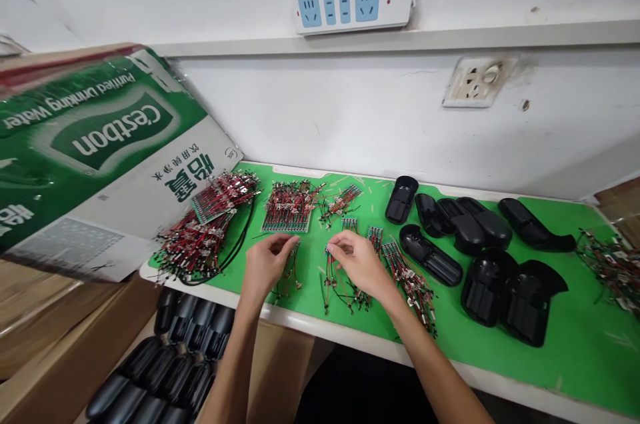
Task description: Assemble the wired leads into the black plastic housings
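Observation:
My left hand (267,264) is closed in a pinch on a small wired circuit board (295,252), whose wires hang below the fingers. My right hand (357,263), also pinching, holds a wired circuit board strip (327,259), with red and black wires dangling over the green mat (310,301). My fingers partly cover both pieces. Just behind my left hand lies a panel of wired boards (287,205). Beside my right hand are small board strips (375,236) and another wired strip (410,281). A loose wired bunch (343,203) lies farther back.
A heaped pile of wired boards (205,231) lies at left by a large water carton (115,137). Black plastic shells (430,257) spread across the right; more wires (613,267) lie beyond. Below left, a box (70,357) holds black shells (165,357). A socket strip (355,4) is on the wall.

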`<state>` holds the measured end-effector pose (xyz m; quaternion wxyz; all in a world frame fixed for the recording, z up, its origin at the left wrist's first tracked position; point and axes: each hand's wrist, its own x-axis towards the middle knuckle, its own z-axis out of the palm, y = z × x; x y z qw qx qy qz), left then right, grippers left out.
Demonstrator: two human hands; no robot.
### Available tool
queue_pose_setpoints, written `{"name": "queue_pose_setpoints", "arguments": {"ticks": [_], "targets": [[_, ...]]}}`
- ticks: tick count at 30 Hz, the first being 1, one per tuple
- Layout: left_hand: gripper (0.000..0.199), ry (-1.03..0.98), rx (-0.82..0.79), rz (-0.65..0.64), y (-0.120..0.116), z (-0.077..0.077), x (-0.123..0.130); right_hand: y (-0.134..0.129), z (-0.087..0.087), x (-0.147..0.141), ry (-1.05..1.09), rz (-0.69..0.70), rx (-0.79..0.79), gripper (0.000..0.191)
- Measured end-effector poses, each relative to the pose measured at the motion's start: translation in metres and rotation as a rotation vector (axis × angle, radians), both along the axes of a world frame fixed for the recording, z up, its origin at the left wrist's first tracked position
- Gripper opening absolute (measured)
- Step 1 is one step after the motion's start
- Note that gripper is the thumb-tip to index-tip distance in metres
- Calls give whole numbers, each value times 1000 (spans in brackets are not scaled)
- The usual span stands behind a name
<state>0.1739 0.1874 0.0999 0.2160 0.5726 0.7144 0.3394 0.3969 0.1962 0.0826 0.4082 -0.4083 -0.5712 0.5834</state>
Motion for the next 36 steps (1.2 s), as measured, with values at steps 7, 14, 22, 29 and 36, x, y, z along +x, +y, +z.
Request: {"name": "queue_pose_setpoints", "arguments": {"ticks": [7, 14, 22, 29, 36], "targets": [[36, 526, 204, -76, -21, -2, 34, 4, -7, -14, 91, -92, -59, 14], [24, 103, 162, -214, -38, -9, 54, 8, -10, -17, -81, -119, 18, 12], [23, 112, 178, -229, -37, -16, 49, 4, -6, -17, -185, -113, 60, 11], [26, 292, 283, -152, -35, -30, 56, 1, -5, -23, -370, -168, 142, 13], [24, 359, 62, -110, -23, -14, 13, 5, 2, -24, -635, -112, 249, 22]]}}
